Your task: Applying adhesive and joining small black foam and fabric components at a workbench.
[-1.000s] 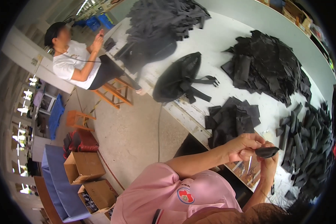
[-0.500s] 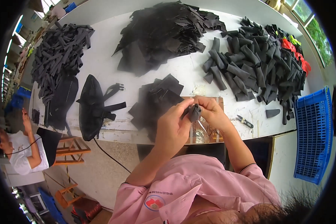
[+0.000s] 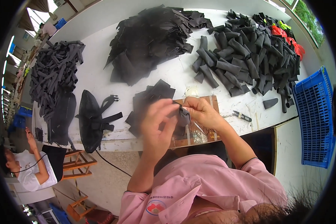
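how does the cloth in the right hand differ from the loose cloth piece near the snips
The held cloth is pinched up in the right hand, while the loose cloth piece lies on the table, past the snips.
The held cloth looks bunched and curved; the loose cloth piece looks flat, with one rounded end.
Both are dark grey to black.

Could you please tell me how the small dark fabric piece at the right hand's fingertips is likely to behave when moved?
The fabric piece is probably soft and floppy, as it looks bunched at the right hand. It seems light, since only fingertips pinch it. Its matt surface suggests it may not be very slippery.
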A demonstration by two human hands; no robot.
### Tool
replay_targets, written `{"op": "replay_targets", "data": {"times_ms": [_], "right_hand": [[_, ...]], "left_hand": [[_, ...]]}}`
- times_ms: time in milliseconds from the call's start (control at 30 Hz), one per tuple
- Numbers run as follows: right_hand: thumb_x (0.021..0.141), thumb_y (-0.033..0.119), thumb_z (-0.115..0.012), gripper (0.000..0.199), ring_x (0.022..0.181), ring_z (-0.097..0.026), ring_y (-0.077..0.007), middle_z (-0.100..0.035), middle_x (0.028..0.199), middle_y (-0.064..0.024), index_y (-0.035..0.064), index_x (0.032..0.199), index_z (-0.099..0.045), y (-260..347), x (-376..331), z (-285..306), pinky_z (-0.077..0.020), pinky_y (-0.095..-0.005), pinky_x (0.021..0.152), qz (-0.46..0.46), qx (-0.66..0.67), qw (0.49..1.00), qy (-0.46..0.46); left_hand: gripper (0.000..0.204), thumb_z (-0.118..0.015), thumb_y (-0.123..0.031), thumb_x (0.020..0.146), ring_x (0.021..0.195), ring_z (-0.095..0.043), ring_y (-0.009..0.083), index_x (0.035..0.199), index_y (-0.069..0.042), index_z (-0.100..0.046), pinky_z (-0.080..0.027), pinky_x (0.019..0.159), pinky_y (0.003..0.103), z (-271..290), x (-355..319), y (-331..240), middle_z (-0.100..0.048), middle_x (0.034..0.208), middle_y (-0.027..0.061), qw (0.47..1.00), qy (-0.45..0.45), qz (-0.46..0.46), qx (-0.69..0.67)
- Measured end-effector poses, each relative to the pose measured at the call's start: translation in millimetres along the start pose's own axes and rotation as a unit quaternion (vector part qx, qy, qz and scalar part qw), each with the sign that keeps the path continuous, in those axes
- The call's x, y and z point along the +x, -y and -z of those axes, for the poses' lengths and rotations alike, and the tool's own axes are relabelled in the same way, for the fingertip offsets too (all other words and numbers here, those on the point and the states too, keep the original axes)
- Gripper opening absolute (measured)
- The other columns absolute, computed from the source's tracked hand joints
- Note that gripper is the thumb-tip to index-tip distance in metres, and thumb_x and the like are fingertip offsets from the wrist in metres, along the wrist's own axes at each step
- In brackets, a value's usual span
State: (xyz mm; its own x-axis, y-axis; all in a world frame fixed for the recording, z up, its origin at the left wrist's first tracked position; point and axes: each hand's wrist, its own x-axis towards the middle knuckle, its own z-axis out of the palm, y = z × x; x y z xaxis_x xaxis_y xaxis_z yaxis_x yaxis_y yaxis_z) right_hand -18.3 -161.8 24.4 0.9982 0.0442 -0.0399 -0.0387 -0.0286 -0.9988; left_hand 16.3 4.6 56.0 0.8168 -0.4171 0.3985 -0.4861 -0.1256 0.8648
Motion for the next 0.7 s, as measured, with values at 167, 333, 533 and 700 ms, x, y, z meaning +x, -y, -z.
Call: {"op": "replay_targets", "data": {"times_ms": [167,333,533,700], "right_hand": [[0.083,0.035,-0.055,0.036,0.062,-0.048,-0.0151,-0.05,0.067,-0.0053,-0.0013,0.085,-0.053,9.6,-4.8,6.9,-0.0391,-0.028,0.055,0.117,-0.12,0.984,-0.054],[0.065,0.041,-0.069,0.051,0.066,-0.053,-0.0279,-0.052,0.071,-0.0103,-0.0003,0.091,-0.055,47.6,-8.6,7.2,-0.0408,-0.0354,0.056,0.206,-0.391,0.897,0.003],[0.063,0.033,-0.072,0.04,0.063,-0.053,-0.0278,-0.051,0.067,-0.0096,0.0011,0.082,-0.057,33.6,-5.4,8.1,-0.0405,-0.0353,0.055,0.188,-0.332,0.924,0.022],[0.068,0.029,-0.069,0.031,0.061,-0.052,-0.0284,-0.05,0.064,-0.0101,0.001,0.072,-0.056,46.9,-4.3,7.7,-0.039,-0.0362,0.052,0.167,-0.339,0.925,0.027]], "left_hand": [[0.008,-0.054,-0.001,0.083,0.074,-0.05,0.008,0.089,0.003,-0.056,-0.042,0.069,0.019,-1.1,5.7,-1.8,-0.058,0.096,0.0085,0.998,0.028,-0.034,-0.041],[0.009,-0.054,0.0,0.082,0.079,-0.054,0.0114,0.09,0.003,-0.055,-0.043,0.071,0.022,-8.1,0.4,0.1,-0.06,0.093,0.0093,0.985,0.007,0.022,-0.172],[0.013,-0.058,-0.001,0.08,0.079,-0.056,0.0119,0.091,0.003,-0.055,-0.043,0.074,0.022,-9.1,0.8,-0.9,-0.06,0.092,0.0125,0.992,0.001,0.008,-0.126],[0.013,-0.061,-0.003,0.078,0.077,-0.057,0.0139,0.089,0.003,-0.055,-0.044,0.075,0.024,-10.0,0.7,1.5,-0.061,0.087,0.0131,0.968,-0.037,0.049,-0.244]]}}
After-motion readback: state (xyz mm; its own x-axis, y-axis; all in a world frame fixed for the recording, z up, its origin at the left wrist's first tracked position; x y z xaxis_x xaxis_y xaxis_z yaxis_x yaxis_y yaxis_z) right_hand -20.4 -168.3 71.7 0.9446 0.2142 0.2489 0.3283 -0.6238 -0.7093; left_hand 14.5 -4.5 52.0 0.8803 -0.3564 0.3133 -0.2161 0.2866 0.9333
